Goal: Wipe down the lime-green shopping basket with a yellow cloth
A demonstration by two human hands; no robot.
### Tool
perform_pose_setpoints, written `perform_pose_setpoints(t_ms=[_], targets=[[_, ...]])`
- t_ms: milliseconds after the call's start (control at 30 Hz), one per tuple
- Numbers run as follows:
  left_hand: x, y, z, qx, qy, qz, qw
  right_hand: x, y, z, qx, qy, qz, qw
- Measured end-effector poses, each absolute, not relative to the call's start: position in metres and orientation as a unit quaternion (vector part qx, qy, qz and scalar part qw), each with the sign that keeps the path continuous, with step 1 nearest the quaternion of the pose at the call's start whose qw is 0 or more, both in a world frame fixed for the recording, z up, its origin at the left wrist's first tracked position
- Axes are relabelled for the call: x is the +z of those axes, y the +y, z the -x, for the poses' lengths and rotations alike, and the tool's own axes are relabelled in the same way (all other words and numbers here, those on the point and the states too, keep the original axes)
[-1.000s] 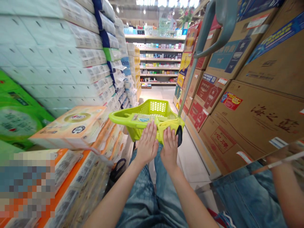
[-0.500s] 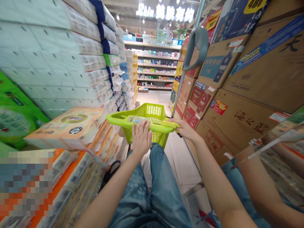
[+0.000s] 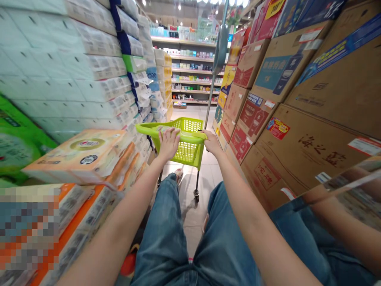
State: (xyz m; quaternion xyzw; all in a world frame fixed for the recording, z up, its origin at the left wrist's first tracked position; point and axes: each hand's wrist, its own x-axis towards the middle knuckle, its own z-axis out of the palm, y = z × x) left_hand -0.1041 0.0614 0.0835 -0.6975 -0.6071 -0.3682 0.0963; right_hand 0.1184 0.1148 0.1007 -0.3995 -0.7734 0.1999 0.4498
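Observation:
A lime-green shopping cart (image 3: 187,153) with a perforated basket stands just ahead of me on thin legs with casters. My left hand (image 3: 169,143) lies on the near edge of its handle, palm down, fingers stretched forward and slightly apart. At the handle's right end, my right hand (image 3: 210,142) is closed round the grip, next to a yellow-green piece. A thin metal pole (image 3: 210,101) rises behind the right hand and bears a grey loop handle (image 3: 220,49), seen nearly edge-on. What lies inside the basket is mostly hidden.
Stacked tissue packs (image 3: 98,79) line the left side, with an orange-and-white pack (image 3: 80,149) lying low nearby. Cardboard cartons (image 3: 324,147) are piled along the right. Shelves of small goods (image 3: 193,65) stand across the far end of the tiled aisle floor (image 3: 195,232).
The cart and both hands are farther forward, arms more stretched, and a caster now shows. The grey loop has turned edge-on. My legs have parted, with a foot showing beneath the cart.

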Motion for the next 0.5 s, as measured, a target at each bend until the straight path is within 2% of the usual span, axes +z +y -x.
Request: perform_pose_setpoints(t_ms=[267,500], targets=[[0.089,0.124,0.114,-0.370,-0.622,0.690,0.022,0.090,0.141,-0.095,0.135,-0.756,0.430,0.474],[0.102,0.128,0.105,-0.352,-0.643,0.680,0.012,0.082,0.112,-0.095,0.120,-0.814,0.369,0.433]])
